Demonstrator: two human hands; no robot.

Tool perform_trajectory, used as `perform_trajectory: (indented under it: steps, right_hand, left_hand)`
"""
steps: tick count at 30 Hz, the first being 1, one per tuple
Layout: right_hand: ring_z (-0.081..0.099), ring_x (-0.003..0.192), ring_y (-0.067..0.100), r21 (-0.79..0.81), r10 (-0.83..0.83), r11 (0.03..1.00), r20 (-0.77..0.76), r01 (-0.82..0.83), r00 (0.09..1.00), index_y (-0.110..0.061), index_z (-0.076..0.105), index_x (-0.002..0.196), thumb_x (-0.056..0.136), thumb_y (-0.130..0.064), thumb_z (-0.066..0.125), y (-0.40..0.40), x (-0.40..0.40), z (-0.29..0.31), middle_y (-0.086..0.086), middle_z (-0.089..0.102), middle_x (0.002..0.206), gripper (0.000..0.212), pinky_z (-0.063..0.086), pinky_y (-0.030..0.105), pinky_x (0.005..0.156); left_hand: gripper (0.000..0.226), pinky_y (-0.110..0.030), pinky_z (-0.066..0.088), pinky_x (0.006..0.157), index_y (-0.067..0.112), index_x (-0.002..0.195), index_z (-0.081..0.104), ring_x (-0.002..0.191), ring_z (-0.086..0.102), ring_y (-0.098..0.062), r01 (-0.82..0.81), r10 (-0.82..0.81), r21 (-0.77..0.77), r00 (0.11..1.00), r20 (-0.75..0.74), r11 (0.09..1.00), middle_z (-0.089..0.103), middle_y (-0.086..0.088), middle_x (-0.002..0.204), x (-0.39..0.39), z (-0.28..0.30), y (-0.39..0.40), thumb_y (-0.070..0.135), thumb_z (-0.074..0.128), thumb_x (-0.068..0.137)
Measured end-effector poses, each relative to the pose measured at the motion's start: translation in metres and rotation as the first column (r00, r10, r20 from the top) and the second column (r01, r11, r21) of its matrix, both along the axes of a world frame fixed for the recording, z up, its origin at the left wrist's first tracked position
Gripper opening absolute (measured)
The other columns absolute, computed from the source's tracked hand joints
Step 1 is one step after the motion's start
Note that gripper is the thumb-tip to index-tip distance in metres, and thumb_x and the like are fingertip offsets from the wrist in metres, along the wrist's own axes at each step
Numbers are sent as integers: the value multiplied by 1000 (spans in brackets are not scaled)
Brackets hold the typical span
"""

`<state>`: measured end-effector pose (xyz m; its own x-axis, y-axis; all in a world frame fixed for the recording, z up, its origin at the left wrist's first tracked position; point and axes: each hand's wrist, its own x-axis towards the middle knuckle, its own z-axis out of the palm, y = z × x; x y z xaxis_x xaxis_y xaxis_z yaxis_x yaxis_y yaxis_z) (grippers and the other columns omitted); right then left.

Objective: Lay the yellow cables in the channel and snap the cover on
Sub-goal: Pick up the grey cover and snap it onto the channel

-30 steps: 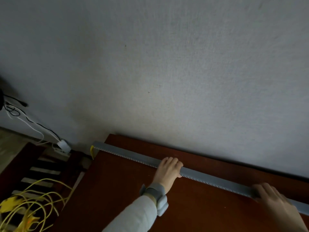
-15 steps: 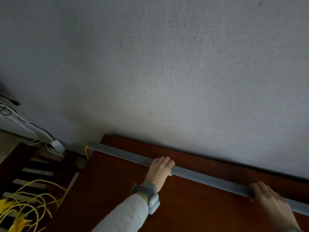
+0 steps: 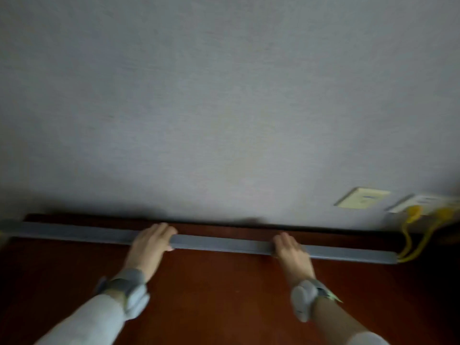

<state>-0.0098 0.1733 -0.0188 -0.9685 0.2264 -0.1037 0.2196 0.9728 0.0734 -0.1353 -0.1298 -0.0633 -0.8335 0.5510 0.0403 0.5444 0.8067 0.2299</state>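
A long grey cable channel with its cover (image 3: 219, 242) lies across the back of a red-brown table (image 3: 224, 295), close to the wall. My left hand (image 3: 151, 245) wraps over the channel left of its middle, fingers on top and thumb at the front edge. Further right, my right hand (image 3: 290, 247) presses on it with the fingers curled over the top. Two yellow cables (image 3: 413, 245) leave the channel's right end and rise to a white wall box (image 3: 423, 204). The frame is motion-blurred.
A plain grey wall (image 3: 224, 108) stands right behind the table. A cream wall plate (image 3: 362, 201) sits left of the white box. Both wrists wear grey bands. The table's left end is near the frame's left edge.
The view has swung right: the floor and the loose yellow cable pile at left are out of frame and the wall boxes appear. Both hands still rest on the channel.
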Motion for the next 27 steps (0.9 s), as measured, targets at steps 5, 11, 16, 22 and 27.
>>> perform_trajectory:
  steps: [5, 11, 16, 22, 27]
  right_hand:
    - [65, 71, 23, -49, -8, 999, -14, 7, 1000, -10, 63, 83, 65, -1, 78, -2, -10, -6, 7, 66, 81, 24, 56, 30, 54]
    - [57, 98, 27, -114, 10, 993, -16, -12, 1000, -7, 53, 107, 88, 1, 53, 5, -11, -17, 10, 57, 108, 20, 53, 35, 76]
    - [53, 103, 26, -133, -5, 991, -34, 0, 999, -8, 50, 112, 91, 0, 51, 7, -15, -22, 10, 54, 115, 22, 52, 35, 80]
    - [53, 103, 27, -131, 18, 991, -38, -23, 999, -7, 49, 113, 91, 0, 53, 11, -16, -25, 10, 54, 115, 24, 52, 35, 81]
    - [53, 104, 27, -114, 37, 993, -44, -41, 998, -8, 48, 116, 91, -2, 54, 12, -15, -28, 9, 53, 117, 26, 52, 34, 81]
  left_hand:
    - [49, -38, 54, 54, 12, 81, 65, 64, 65, -29, -25, 24, -49, 999, -21, 998, 61, -6, 71, -6, 1, -5, 10, 90, 39]
    - [49, -39, 54, 53, 10, 83, 66, 62, 64, -30, -43, 43, -15, 998, -40, 999, 62, -7, 72, -2, 11, -2, 8, 89, 40]
    - [48, -35, 53, 49, 11, 82, 67, 56, 63, -28, -39, 40, 4, 998, -45, 999, 62, -5, 69, -3, 16, 0, 5, 90, 40]
    - [49, -35, 52, 48, 9, 82, 67, 56, 62, -28, -39, 39, 3, 997, -65, 999, 61, -6, 68, -1, 18, 1, 4, 90, 39]
    - [50, -35, 53, 53, 9, 83, 67, 57, 62, -28, -35, 33, -28, 997, -66, 999, 62, -6, 69, -2, 15, -1, 7, 91, 39]
